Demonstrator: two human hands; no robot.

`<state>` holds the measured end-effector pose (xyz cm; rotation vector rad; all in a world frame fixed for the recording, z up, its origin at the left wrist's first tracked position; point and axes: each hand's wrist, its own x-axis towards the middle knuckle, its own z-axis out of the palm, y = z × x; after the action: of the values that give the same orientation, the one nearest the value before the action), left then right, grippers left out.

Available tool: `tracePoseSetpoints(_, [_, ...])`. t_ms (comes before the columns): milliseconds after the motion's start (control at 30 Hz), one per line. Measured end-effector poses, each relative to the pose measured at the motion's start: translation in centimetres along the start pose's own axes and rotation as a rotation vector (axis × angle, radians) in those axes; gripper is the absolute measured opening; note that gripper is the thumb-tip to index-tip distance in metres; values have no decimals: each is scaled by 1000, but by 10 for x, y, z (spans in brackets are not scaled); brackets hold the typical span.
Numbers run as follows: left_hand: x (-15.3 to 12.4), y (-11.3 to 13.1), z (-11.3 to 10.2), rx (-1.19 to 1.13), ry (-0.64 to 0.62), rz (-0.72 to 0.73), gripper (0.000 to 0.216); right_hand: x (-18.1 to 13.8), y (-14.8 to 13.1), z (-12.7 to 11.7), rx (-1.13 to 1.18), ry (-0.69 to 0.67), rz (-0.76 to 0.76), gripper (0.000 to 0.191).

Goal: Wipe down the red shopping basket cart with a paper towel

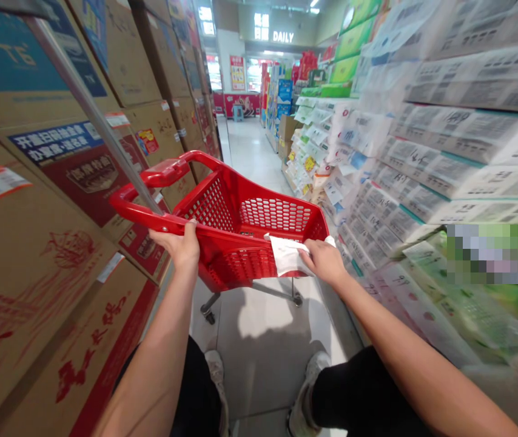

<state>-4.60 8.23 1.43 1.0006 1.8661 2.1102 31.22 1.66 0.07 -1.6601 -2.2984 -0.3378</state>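
Observation:
A red plastic shopping cart (275, 209) stands in front of me, turned sideways, on metal legs with small wheels. My left hand (181, 244) grips its rim near the handle, thumb on top and fingers underneath. At the right end of the same rim, my right hand (325, 260) presses a white cloth (287, 255), perhaps a tissue or wipe, against the red plastic. Part of the cloth is draped over the cart's outer side. Some fingers of the right hand are hidden. A metal pole (90, 109) slants down behind the cart's handle.
Stacked cardboard boxes (59, 243) wall the aisle on the left. On the right are piled white packages (427, 158) and green packs (468, 303), partly blurred. The tiled floor (250, 145) runs back to a blue stool (238, 112) beneath a DAILY sign.

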Motion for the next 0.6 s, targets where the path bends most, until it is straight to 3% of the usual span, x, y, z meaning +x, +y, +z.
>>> tracePoseSetpoints(133, [-21,6,6,179,16,-84,99,-3,-4,5,-27,62,63,35])
tracePoseSetpoints(233, [-49,16,14,250,-11,-91,124,6,-25,5,-31,75,63,33])
tracePoseSetpoints(300, [-70,23,21,217,-56,-49,128,15,-43,3,-15,67,40,31])
tracePoseSetpoints(467, [-102,29,40,228,-289,-92,95,30,-82,-5,31,-4,32,30])
tracePoseSetpoints(600, [-83,15,44,224,-400,-63,78,33,-101,-13,82,-123,-11,29])
